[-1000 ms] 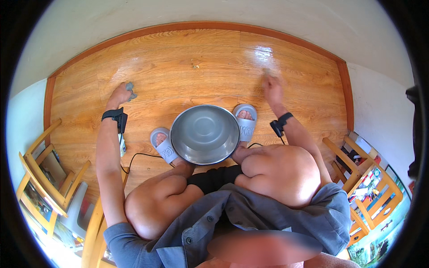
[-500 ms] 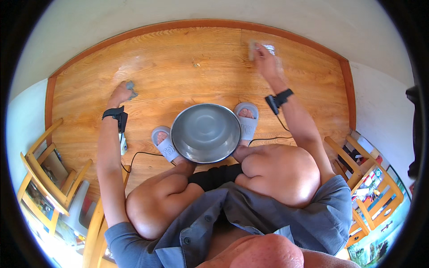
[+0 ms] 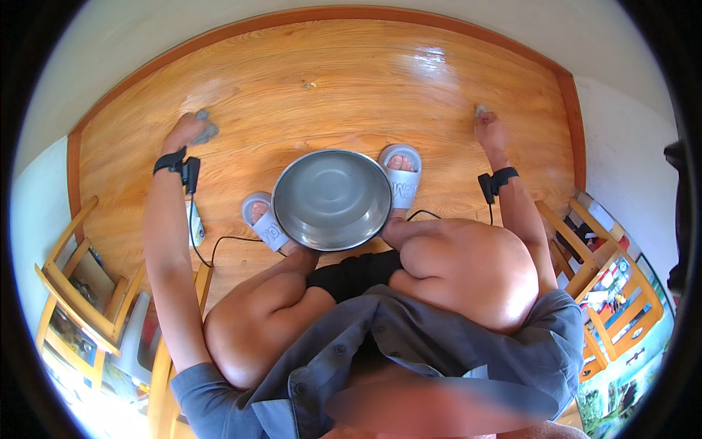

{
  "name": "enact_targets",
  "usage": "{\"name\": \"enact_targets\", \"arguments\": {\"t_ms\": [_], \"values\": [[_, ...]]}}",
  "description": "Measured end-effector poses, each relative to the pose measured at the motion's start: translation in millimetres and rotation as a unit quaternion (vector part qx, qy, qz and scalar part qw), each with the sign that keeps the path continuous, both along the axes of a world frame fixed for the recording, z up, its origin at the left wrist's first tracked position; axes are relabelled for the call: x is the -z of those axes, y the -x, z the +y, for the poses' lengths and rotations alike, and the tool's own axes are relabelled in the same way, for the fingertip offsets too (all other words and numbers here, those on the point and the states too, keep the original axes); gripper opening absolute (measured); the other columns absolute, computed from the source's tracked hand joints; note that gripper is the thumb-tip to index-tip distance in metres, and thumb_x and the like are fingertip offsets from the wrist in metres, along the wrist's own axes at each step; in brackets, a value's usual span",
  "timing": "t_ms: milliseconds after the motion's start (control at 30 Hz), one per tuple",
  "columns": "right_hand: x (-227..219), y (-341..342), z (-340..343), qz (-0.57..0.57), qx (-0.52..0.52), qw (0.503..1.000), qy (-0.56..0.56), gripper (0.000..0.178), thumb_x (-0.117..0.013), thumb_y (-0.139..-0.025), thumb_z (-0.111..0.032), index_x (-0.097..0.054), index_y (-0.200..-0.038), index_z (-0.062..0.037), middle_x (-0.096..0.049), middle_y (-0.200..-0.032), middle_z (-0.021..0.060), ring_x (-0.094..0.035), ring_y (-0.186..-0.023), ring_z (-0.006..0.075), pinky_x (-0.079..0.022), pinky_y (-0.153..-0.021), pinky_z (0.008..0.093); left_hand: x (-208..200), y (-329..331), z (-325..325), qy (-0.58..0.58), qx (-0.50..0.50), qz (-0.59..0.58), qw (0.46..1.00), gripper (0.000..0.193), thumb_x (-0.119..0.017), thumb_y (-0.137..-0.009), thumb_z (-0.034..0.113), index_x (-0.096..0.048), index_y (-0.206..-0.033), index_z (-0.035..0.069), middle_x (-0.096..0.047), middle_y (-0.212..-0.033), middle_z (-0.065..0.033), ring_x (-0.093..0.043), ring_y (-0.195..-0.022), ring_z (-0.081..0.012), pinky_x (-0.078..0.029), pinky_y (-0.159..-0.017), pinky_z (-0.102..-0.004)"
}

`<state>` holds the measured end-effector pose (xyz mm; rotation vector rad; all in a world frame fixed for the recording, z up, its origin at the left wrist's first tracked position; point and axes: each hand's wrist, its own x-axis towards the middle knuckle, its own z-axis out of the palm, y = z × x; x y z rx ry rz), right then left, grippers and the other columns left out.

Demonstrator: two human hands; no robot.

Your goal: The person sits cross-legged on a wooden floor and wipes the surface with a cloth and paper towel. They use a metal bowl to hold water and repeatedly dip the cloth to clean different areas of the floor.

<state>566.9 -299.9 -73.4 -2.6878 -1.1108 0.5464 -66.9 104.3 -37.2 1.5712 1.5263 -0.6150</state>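
Note:
At the left of the floor my left hand (image 3: 183, 133) is closed around a crumpled grey cloth (image 3: 208, 132), which pokes out past the fingers and rests on the boards. On the right side my right hand (image 3: 491, 136) is closed too, with a small pale grey bit of cloth (image 3: 480, 110) showing beyond its fingertips; the fingers hide the rest. Between my feet a round steel basin (image 3: 333, 192) stands, its inside looking grey and smooth. Both hands are well apart from it.
Wood-pattern floor (image 3: 292, 117) runs to a brown skirting board (image 3: 351, 13) along the wall. Grey slippers (image 3: 404, 186) flank the basin. Wooden chairs (image 3: 80, 293) stand at both sides. A black cable (image 3: 216, 252) trails near my left foot.
My right hand has come nearer and farther right with its cloth, away from the shiny patch by the wall. The left hand still grips its cloth in about the same place. The view has tilted slightly.

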Motion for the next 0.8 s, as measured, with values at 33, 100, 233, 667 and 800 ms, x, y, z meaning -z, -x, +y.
{"name": "enact_targets", "arguments": {"t_ms": [33,100,233,667,800], "values": [[-2.7,20.0,14.6,0.048,0.026,0.998,0.014,0.022,-0.063,-0.082,-0.023,-0.066,-0.093,-0.0042,-0.066,-0.081,0.0213,-0.065,-0.080,0.0382,-0.051,-0.070,0.0423,-0.9,-10.2,0.7,-0.039,0.022,-0.002,0.999,0.035,-0.061,-0.081,0.031,-0.066,-0.091,-0.002,-0.065,-0.080,-0.0139,-0.063,-0.065,-0.0213,-0.049,-0.054,-0.0324],[-6.2,67.2,44.4,0.100,0.010,0.995,-0.008,0.022,-0.062,-0.082,-0.024,-0.064,-0.091,-0.0042,-0.066,-0.083,0.0217,-0.064,-0.079,0.0390,-0.051,-0.070,0.0446,-5.1,-33.4,1.0,-0.017,0.004,-0.022,1.000,0.041,-0.059,-0.084,0.037,-0.064,-0.097,-0.002,-0.066,-0.084,-0.0129,-0.063,-0.071,-0.0189,-0.050,-0.061,-0.0328],[-16.3,160.9,112.8,0.131,-0.170,0.976,-0.043,0.017,-0.061,-0.086,-0.018,-0.060,-0.095,-0.0028,-0.065,-0.084,0.0209,-0.064,-0.079,0.0361,-0.050,-0.068,0.0410,-19.4,-80.2,-15.8,0.028,-0.164,-0.140,0.976,0.050,-0.052,-0.092,0.044,-0.057,-0.116,0.000,-0.066,-0.103,-0.0107,-0.062,-0.087,-0.0161,-0.050,-0.078,-0.0335],[-59.9,100.1,124.3,0.159,-0.463,0.844,0.218,0.016,-0.055,-0.088,-0.021,-0.057,-0.093,-0.0062,-0.062,-0.078,0.0187,-0.059,-0.071,0.0384,-0.047,-0.064,0.0429,1.0,-75.1,-14.7,-0.084,-0.046,-0.076,0.992,0.036,-0.053,-0.091,0.025,-0.057,-0.122,0.006,-0.067,-0.100,-0.0158,-0.065,-0.089,-0.0196,-0.053,-0.076,-0.0328],[-47.4,139.5,106.8,0.209,-0.402,0.883,0.124,0.016,-0.056,-0.085,-0.021,-0.057,-0.090,-0.0061,-0.063,-0.077,0.0187,-0.060,-0.072,0.0392,-0.048,-0.065,0.0446,-4.7,-60.9,-16.8,-0.126,0.070,-0.062,0.988,0.030,-0.056,-0.085,0.019,-0.064,-0.111,0.006,-0.067,-0.101,-0.0184,-0.066,-0.089,-0.0289,-0.052,-0.075,-0.0369]]}}
